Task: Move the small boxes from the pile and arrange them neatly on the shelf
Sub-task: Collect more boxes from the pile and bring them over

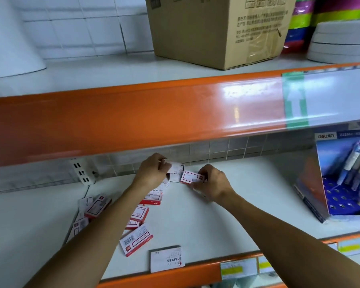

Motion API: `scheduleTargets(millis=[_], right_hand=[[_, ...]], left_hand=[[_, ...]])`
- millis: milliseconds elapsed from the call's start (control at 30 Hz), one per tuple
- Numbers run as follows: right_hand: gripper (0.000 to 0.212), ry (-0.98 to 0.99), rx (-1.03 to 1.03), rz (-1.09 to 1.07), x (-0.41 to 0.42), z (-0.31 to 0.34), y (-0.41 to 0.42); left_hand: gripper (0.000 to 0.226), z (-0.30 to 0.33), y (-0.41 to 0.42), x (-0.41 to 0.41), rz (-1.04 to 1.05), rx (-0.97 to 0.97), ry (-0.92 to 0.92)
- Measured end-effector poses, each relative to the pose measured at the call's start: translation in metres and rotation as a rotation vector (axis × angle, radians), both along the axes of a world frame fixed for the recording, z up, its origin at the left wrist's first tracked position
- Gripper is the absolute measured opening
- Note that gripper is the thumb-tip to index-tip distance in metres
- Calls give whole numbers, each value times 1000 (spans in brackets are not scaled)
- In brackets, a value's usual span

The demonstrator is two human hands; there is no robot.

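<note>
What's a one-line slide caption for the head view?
Both hands, left and right, each set a small red-and-white staple box at the white shelf's back; loose boxes remain.

White shelf (227,204), orange front edge: staple boxes (136,239) scattered left, pen display box (328,183) right.

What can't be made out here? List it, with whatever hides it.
Head view only:
- Box under the left hand: mostly covered by the fingers.
- Box in the right hand: near end hidden by the fingers.
- Scattered staple boxes: several lie partly under the left forearm.
- Cardboard carton: top cut off by the frame edge.
- Price tags: print too blurred to read.
</note>
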State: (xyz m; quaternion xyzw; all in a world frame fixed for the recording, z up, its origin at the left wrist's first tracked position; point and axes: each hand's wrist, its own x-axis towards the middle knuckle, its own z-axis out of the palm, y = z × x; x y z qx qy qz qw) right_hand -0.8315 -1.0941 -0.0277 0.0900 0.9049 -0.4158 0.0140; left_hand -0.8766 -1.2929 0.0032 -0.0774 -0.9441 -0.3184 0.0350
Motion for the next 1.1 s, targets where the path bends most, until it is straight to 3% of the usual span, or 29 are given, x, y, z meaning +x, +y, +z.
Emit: scheduleTargets(millis=[133, 300, 600, 733, 900, 1100], right_hand=[[30, 21, 11, 14, 4, 5, 4], [24, 27, -163, -10, 8, 9, 20], [21, 81, -344, -164, 8, 4, 37], [22, 15, -492, -90, 20, 4, 31], [17, 23, -265, 93, 31, -2, 7], [28, 7, 12, 237, 39, -10, -2]], left_hand=[[22, 0, -11, -2, -13, 135, -85], [17, 5, -13, 7, -29, 257, -116], [18, 8, -16, 18, -91, 182, -58], [19, 8, -23, 21, -47, 169, -22], [17, 4, -34, 28, -21, 210, 26], [17, 6, -47, 43, 1, 263, 24]])
